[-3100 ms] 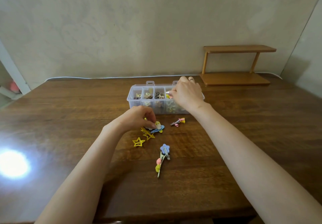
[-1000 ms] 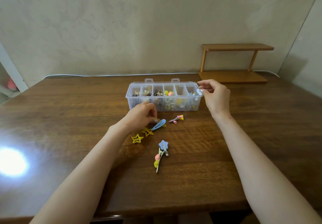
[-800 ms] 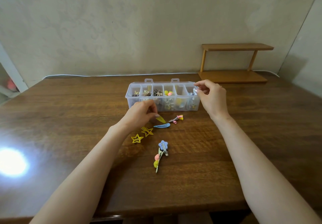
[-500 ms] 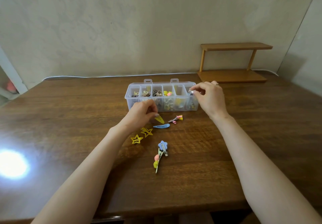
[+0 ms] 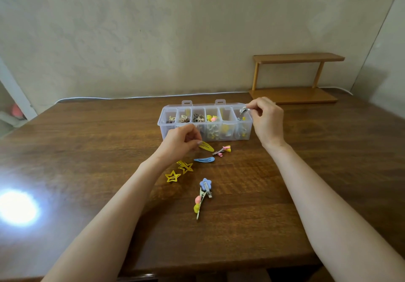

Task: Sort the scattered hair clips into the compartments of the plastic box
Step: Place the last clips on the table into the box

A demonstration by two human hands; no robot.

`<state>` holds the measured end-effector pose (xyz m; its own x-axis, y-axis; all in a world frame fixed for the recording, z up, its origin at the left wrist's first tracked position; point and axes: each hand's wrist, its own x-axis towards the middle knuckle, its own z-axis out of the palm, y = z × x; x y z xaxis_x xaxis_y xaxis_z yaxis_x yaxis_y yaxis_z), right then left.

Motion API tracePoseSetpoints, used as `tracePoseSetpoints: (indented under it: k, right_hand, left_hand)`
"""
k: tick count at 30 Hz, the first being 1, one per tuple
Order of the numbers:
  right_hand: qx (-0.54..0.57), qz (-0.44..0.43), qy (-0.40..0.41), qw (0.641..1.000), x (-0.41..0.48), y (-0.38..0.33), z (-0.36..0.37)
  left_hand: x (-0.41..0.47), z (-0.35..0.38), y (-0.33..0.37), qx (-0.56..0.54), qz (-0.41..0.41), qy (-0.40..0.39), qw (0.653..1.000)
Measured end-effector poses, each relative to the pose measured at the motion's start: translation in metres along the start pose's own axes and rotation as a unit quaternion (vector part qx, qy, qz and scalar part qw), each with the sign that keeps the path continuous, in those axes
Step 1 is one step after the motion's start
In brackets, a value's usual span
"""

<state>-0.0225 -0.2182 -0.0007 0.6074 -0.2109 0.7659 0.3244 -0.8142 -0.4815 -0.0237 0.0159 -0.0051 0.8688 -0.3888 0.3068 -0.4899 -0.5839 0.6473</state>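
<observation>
On a dark wooden table (image 5: 87, 150), the left hand (image 5: 180, 142) hovered just in front of the box. Its thumb and forefinger pinched one end of a yellow snap clip (image 5: 206, 146), lifted clear of the wood, probably for carrying to a compartment.

Just right of it, mid-table between the box and the near edge, lay the unsorted clips. There were two yellow star clips (image 5: 173, 176), a blue snap clip (image 5: 204, 160), a small pink-and-yellow clip (image 5: 222, 150), a blue flower clip (image 5: 206, 184) and a long clip (image 5: 198, 204) with pink and yellow beads.

The clear plastic box (image 5: 161, 124) sat toward the far edge. It was open-topped, with six compartments in a row holding brown, cream and yellow pieces.

The right hand (image 5: 266, 120) hung over the rightmost compartment with its fingers curled, pinching a small silvery clip (image 5: 243, 110) — apparently poised to drop it in.
</observation>
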Motion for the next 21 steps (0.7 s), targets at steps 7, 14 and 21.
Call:
tracePoseSetpoints:
  k: [7, 14, 21]
  right_hand:
    - [-0.081, -0.009, -0.040, 0.996, 0.000, 0.002, -0.001]
    - [-0.145, -0.011, -0.116, 0.982, -0.001, 0.005, -0.004]
    - [0.165, 0.015, -0.181, 0.969, -0.008, -0.044, -0.020]
  left_hand:
    - [0.000, 0.000, 0.000, -0.015, 0.002, 0.002, 1.000]
    - [0.000, 0.000, 0.004, -0.089, -0.011, -0.013, 0.996]
    - [-0.001, 0.000, 0.014, -0.262, -0.054, 0.014, 0.963]
